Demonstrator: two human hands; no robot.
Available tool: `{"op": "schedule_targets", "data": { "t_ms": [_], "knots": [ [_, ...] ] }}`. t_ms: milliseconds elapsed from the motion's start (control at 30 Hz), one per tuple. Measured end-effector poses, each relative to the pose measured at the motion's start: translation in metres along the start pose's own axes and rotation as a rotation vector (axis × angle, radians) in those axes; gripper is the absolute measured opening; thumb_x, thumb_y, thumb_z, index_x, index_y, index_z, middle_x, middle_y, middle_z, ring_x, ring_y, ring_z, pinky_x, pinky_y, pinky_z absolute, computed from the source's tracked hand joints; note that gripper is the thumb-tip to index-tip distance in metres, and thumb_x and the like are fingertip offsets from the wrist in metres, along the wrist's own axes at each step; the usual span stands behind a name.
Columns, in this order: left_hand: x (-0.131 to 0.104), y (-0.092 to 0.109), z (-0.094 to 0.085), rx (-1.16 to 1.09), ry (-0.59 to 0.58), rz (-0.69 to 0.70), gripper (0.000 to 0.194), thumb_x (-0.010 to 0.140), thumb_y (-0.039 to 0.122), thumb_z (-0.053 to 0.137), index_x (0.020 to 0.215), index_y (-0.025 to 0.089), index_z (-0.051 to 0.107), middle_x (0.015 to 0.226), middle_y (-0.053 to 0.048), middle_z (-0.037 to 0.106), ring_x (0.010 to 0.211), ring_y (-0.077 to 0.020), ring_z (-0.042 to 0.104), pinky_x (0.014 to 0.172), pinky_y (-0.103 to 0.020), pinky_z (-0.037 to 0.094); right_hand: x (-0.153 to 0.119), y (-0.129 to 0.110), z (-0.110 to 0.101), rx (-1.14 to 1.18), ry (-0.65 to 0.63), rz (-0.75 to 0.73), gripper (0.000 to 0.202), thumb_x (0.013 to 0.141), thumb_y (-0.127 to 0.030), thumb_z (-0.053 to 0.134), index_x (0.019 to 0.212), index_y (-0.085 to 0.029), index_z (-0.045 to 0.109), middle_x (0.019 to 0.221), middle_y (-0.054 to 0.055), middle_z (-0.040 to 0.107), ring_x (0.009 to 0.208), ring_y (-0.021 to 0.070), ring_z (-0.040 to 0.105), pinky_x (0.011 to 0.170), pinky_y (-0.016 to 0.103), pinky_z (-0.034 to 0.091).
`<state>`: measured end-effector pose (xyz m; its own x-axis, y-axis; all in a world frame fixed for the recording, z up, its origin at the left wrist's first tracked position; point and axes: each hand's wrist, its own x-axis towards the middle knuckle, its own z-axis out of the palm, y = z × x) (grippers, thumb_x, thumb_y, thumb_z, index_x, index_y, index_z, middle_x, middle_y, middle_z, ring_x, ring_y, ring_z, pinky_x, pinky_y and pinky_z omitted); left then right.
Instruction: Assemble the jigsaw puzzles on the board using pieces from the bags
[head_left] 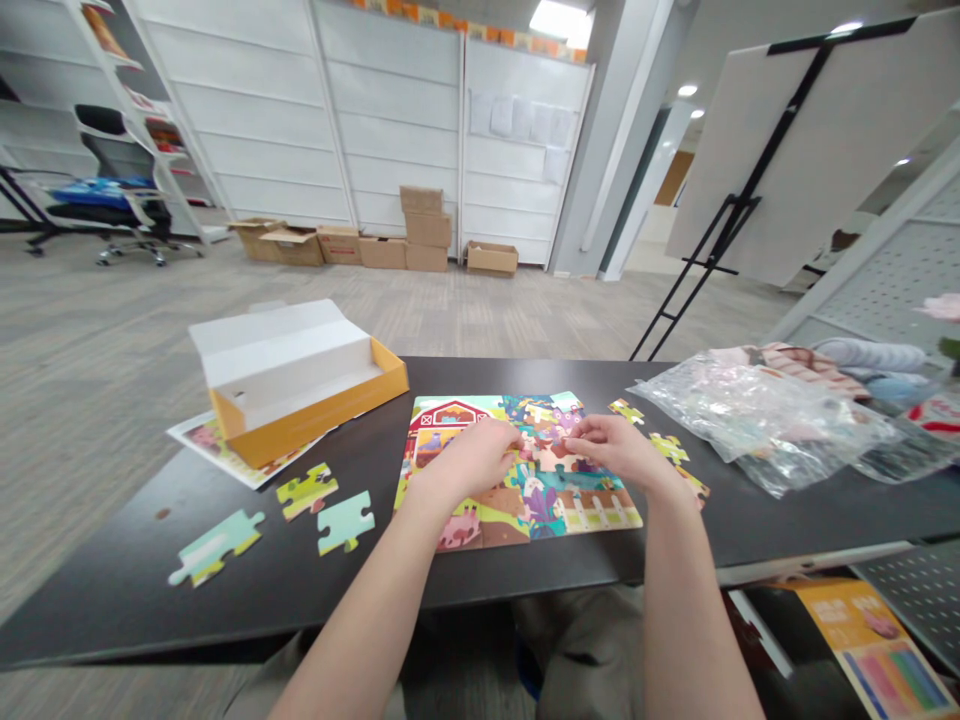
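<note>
A colourful farm-scene jigsaw puzzle [585, 510] lies on the black table, with a red barn at its upper left and a white fence at its lower right. My left hand [480, 455] is over its middle, fingers curled and fingertips at the left edge of a puzzle piece [551, 455] with brown and pink on it. From the other side, my right hand [615, 448] pinches the right edge of that same piece. It lies on or just above the picture; I cannot tell which. My left hand covers part of the puzzle beneath it.
Loose puzzle pieces [217, 545] lie to the left, and others [667, 448] to the right. An open yellow box [315, 410] rests on a printed sheet [202, 437] at the back left. Clear plastic bags [772, 420] fill the right side of the table [465, 590].
</note>
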<state>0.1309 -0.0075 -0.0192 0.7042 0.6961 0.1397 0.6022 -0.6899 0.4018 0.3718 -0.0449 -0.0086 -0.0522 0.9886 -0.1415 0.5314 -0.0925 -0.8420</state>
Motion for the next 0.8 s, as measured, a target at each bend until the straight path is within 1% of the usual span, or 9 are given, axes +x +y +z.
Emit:
{"op": "schedule_targets", "data": {
  "t_ms": [67,133,233,400,533,633,800],
  "knots": [
    [0.0,0.001,0.0,0.003,-0.001,-0.004,0.022,0.092,0.018,0.05,0.094,0.018,0.072,0.099,-0.009,0.075,0.093,-0.0235,0.068,0.083,-0.032,0.05,0.002,0.006,-0.004,-0.021,0.086,0.018,0.023,0.079,-0.039,0.072,0.079,-0.018,0.061,0.083,0.01,0.079,0.072,0.0209,0.073,0.058,0.025,0.051],
    [0.0,0.001,0.0,-0.001,0.001,-0.004,0.023,0.092,0.017,0.05,0.095,0.018,0.073,0.1,-0.009,0.075,0.094,-0.0234,0.068,0.084,-0.032,0.05,0.006,0.01,-0.004,-0.068,0.161,0.03,0.017,0.081,-0.033,0.069,0.079,-0.019,0.061,0.083,0.01,0.079,0.073,0.0213,0.074,0.061,0.026,0.053],
    [0.0,0.002,-0.001,0.005,0.004,-0.005,0.022,0.093,0.019,0.051,0.094,0.018,0.073,0.101,-0.01,0.075,0.094,-0.0235,0.068,0.084,-0.032,0.05,0.011,0.011,-0.002,-0.14,0.211,0.047,0.012,0.083,-0.03,0.068,0.082,-0.019,0.062,0.083,0.009,0.078,0.068,0.0201,0.073,0.06,0.026,0.053],
    [0.0,0.002,-0.001,0.018,-0.011,-0.005,0.021,0.095,0.026,0.054,0.094,0.017,0.072,0.099,-0.011,0.075,0.093,-0.0243,0.068,0.083,-0.032,0.05,0.012,0.007,-0.001,-0.135,0.231,0.028,0.011,0.084,-0.029,0.065,0.084,-0.018,0.064,0.084,0.009,0.078,0.068,0.0192,0.072,0.057,0.025,0.053],
    [0.001,0.0,0.001,0.021,-0.013,-0.001,0.02,0.094,0.026,0.055,0.094,0.017,0.073,0.098,-0.011,0.075,0.093,-0.0243,0.068,0.083,-0.032,0.05,0.009,0.006,0.0,-0.085,0.184,0.027,0.01,0.085,-0.029,0.064,0.085,-0.019,0.063,0.084,0.008,0.079,0.067,0.018,0.072,0.057,0.024,0.053],
    [0.0,0.001,0.001,0.035,-0.007,0.006,0.019,0.094,0.024,0.055,0.096,0.017,0.072,0.1,-0.011,0.075,0.096,-0.0249,0.068,0.085,-0.033,0.05,0.009,0.007,0.002,-0.13,0.164,0.042,0.01,0.084,-0.028,0.066,0.081,-0.019,0.063,0.083,0.008,0.079,0.065,0.0172,0.072,0.059,0.024,0.053],
    [-0.002,0.008,-0.002,0.062,0.012,0.004,0.018,0.093,0.021,0.054,0.095,0.016,0.071,0.101,-0.011,0.074,0.097,-0.0253,0.067,0.086,-0.034,0.05,0.012,0.008,0.006,-0.245,0.216,0.036,0.011,0.083,-0.028,0.065,0.078,-0.019,0.064,0.076,0.007,0.078,0.06,0.0169,0.069,0.056,0.024,0.05]
  ]
}}
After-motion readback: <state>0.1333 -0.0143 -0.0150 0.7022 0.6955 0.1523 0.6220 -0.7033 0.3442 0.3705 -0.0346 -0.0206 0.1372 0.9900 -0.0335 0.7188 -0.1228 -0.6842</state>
